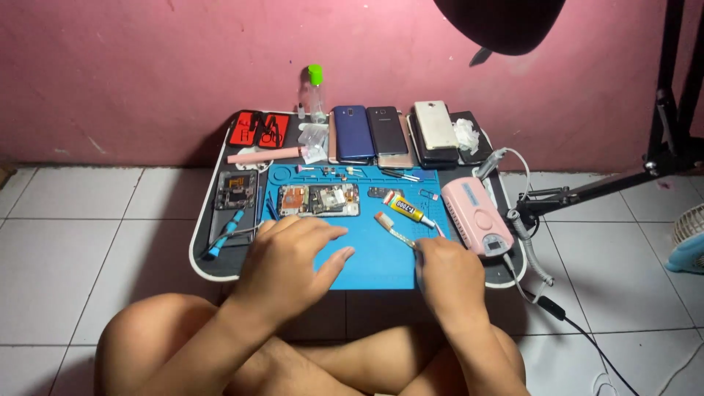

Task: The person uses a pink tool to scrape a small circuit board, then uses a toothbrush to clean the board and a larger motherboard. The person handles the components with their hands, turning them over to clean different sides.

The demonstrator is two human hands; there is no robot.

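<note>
While the left hand (287,257) rests flat, fingers spread, on the blue repair mat (374,260) just below the opened phone (319,199), the right hand (449,273) has its grip pinched on a thin flex strip (392,229), near the glue tube (408,210) and pink device (477,215).

Blue mat (381,257), pink device (477,216), yellow glue tube (405,209), perhaps red case (258,129)

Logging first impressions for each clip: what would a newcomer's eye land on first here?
The bright blue repair mat on the low tray table, with an opened phone at its far left. The left hand rests flat on the mat; the right hand holds a thin strip. Phones line the pink wall.
</note>
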